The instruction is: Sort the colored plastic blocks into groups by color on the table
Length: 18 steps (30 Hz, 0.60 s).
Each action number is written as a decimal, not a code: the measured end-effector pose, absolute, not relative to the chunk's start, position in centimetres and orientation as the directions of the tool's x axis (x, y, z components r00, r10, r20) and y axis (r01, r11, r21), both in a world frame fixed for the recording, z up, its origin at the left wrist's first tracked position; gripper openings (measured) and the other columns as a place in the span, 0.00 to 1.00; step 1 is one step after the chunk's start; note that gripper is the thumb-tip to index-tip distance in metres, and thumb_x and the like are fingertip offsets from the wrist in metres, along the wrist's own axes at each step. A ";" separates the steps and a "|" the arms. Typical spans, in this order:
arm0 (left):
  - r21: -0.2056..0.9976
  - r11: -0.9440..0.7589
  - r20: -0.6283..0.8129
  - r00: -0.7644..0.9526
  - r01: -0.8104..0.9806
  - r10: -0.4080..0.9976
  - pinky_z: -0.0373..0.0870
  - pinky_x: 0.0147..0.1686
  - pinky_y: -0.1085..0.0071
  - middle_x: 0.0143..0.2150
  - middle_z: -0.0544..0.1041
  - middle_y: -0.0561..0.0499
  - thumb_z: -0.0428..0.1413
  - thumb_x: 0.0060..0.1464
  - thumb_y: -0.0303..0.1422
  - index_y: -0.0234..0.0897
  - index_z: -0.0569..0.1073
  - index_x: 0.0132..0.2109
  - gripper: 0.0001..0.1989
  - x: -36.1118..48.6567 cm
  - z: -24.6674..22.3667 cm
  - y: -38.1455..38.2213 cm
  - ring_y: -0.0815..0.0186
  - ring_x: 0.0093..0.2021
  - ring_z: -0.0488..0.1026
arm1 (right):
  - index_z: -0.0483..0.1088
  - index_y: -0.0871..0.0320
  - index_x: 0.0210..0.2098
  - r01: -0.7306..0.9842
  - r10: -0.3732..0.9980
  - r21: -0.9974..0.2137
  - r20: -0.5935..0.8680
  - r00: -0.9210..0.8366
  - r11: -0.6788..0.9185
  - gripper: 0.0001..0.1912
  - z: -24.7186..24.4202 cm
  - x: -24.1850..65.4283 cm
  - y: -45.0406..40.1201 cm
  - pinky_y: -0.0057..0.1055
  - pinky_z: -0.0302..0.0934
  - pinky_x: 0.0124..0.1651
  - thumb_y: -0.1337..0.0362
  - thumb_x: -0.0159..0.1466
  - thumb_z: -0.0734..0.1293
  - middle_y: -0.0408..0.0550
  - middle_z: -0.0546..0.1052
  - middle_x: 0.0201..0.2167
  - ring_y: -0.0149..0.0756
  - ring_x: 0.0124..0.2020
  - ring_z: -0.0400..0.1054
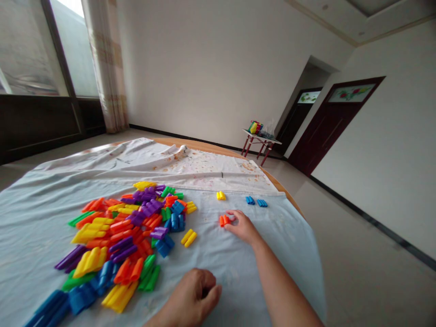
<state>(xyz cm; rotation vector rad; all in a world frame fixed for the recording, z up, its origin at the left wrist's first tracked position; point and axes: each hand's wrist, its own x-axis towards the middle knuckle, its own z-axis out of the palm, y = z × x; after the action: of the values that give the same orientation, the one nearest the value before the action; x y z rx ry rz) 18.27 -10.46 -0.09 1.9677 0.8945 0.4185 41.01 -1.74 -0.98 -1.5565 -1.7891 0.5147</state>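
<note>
Your right hand [241,227] pinched an orange piece [224,221], left hand [195,294] kinda curled, colourful pile [121,236] toward the table's [209,147] left edge.

The pile [121,226] toward the tabletop's [206,147] left edge mixes orange, yellow, purple, green and blue. The far-edge cloth [204,169] is brown-blotched white.

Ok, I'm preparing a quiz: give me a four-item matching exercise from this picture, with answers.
1. Right hand
2. Left hand
3. Pile of pieces
4. Two separate blue pieces

A. side by side, beyond the right hand
B. heaped, in many colours
C. at a small orange piece
D. loosely curled, low in the picture

Pairs: 1-C, 2-D, 3-B, 4-A
</note>
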 end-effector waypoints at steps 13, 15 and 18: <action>0.851 -0.363 0.006 0.684 0.379 0.730 0.45 0.22 0.70 0.18 0.51 0.57 0.46 0.53 0.34 0.36 0.49 0.20 0.18 18.4 -0.3 -10.7 0.73 0.21 0.49 | 0.70 0.57 0.43 0.650 0.865 -0.641 0.499 -0.052 0.408 0.13 0.2 38.0 -2.5 0.32 0.65 0.39 0.67 0.58 0.65 0.49 0.72 0.40 0.34 0.36 0.67; 0.840 -0.396 0.046 0.678 0.371 0.733 0.46 0.23 0.70 0.18 0.52 0.57 0.46 0.53 0.34 0.36 0.50 0.20 0.17 18.4 -0.2 -10.8 0.73 0.21 0.49 | 0.71 0.56 0.41 0.623 0.852 -0.621 0.500 -0.153 0.476 0.11 0.5 36.3 -3.1 0.31 0.64 0.40 0.69 0.58 0.65 0.48 0.73 0.39 0.33 0.35 0.67; 0.820 -0.455 0.117 0.677 0.348 0.727 0.46 0.23 0.70 0.18 0.53 0.57 0.46 0.53 0.33 0.36 0.50 0.20 0.17 18.4 0.0 -11.0 0.74 0.21 0.50 | 0.71 0.55 0.41 0.585 0.827 -0.593 0.473 -0.303 0.554 0.11 0.8 34.0 -3.9 0.31 0.64 0.43 0.70 0.59 0.65 0.47 0.74 0.39 0.33 0.38 0.67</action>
<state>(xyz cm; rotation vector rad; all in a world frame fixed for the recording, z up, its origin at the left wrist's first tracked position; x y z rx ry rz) 18.38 -10.98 -0.02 2.0697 0.8253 0.5879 33.98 -3.94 0.80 -1.1348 -2.0156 0.3983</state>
